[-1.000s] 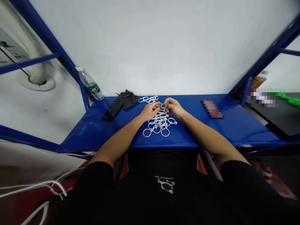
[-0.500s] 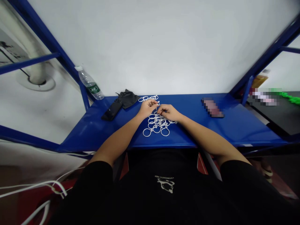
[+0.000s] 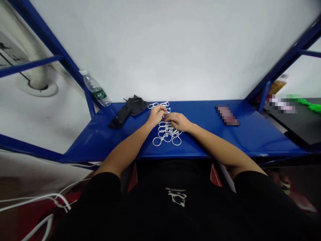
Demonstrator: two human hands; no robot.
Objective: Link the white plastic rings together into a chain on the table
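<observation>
Nearly touching, the left hand (image 3: 156, 114) and the right hand (image 3: 177, 121) sit low over the middle of the tabletop (image 3: 250, 134), fingers curled in rather than spread, their tips bunched toward each other. The left hand comes down on the upper part of the linked white plastic rings (image 3: 167, 137), and the right hand lies across them just beside it. Both seem to be pinching at something among the rings, but the fingers hide it, so what each one holds cannot be told.

The rings lie flat in a tangled mesh at the middle of the tabletop, running from near the back edge toward the front edge. Their lowest loops sit uncovered below the hands, and a short run reaches out past the left hand's fingers toward the back edge.

Further left, a crumpled black glove (image 3: 136, 105) lies at the back edge, with a slim black phone or case (image 3: 119, 118) (which one is hard to say) just beside it. A clear plastic water bottle (image 3: 95, 91) with a green label sits at the back-left corner, next to a blue metal upright (image 3: 89, 103). Toward the right end, a pixelated flat object (image 3: 227, 115) lies near the back edge, well apart from the hands
</observation>
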